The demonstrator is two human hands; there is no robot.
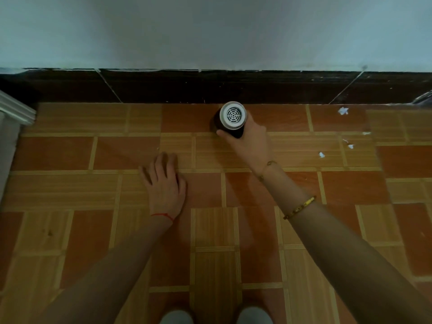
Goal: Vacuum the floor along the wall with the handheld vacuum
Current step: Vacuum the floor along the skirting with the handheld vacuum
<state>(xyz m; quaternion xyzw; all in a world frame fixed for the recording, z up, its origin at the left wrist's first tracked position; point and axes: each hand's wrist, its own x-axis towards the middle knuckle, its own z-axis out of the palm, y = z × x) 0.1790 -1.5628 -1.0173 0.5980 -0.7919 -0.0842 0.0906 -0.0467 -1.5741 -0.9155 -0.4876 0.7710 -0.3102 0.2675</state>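
Note:
The handheld vacuum [232, 118] is a dark cylinder with a white vented end cap facing the camera. It stands nose down on the tiled floor [93, 155], close to the dark skirting [163, 87] at the foot of the pale wall [210, 31]. My right hand [247, 139] grips its body from the right and below. My left hand [163, 181] lies flat on the floor with fingers spread, to the left of the vacuum and nearer to me. Several white paper scraps [343, 111] lie on the tiles to the right of the vacuum.
A white moulded trim or furniture edge [16, 108] juts in at the left by the skirting. A grey object [424, 98] shows at the right edge against the skirting. My knees [176, 318] show at the bottom edge.

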